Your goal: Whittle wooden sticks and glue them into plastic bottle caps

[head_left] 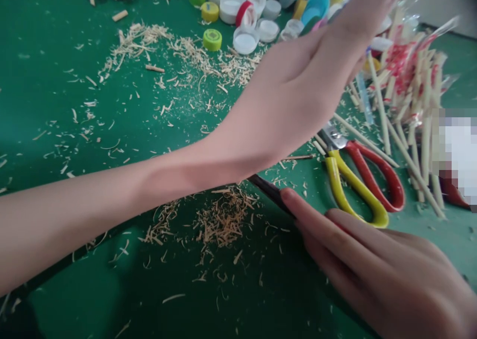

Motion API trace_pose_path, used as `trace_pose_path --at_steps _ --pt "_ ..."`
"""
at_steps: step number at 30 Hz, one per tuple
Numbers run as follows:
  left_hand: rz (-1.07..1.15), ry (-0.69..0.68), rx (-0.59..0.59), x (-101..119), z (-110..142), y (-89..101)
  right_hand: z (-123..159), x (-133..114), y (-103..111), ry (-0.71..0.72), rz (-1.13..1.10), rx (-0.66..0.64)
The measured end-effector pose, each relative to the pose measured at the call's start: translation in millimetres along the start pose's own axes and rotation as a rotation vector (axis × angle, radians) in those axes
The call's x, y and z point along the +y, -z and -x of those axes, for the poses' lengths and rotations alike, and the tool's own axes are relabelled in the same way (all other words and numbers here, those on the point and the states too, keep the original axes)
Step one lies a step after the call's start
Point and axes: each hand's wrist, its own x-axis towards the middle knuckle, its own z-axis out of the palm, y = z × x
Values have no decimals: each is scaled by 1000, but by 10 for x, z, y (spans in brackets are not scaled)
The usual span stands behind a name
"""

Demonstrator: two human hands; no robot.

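Note:
My left hand [298, 90] reaches across the middle toward the upper right, with its forearm coming in from the left edge. It seems to hold nothing; a finger stretches toward the top edge, and the other fingers are mostly hidden. Below it, my right hand [372, 264] is closed around a thin dark tool [272, 192]. The far end of that tool disappears behind my left wrist, so its kind does not show. Scissors [337, 137] with one yellow and one red handle lie just beyond my right hand, their blades mostly covered by my left hand.
Wood shavings [223, 219] are scattered over the green table [48, 115]. Many plastic bottle caps [246, 40] in several colours lie along the back. At the right are pale wooden sticks [417, 150] and clear wrappers with red print [406, 55]. A blurred-out patch [458, 155] covers the right edge.

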Motion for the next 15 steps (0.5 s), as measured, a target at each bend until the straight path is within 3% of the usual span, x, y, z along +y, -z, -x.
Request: trace_pose_path --at_steps 10,15 --pt "-60 45 40 100 -374 277 50 53 94 51 -18 -64" --pt "-75 63 64 85 -403 225 -35 14 30 1 -85 -7"
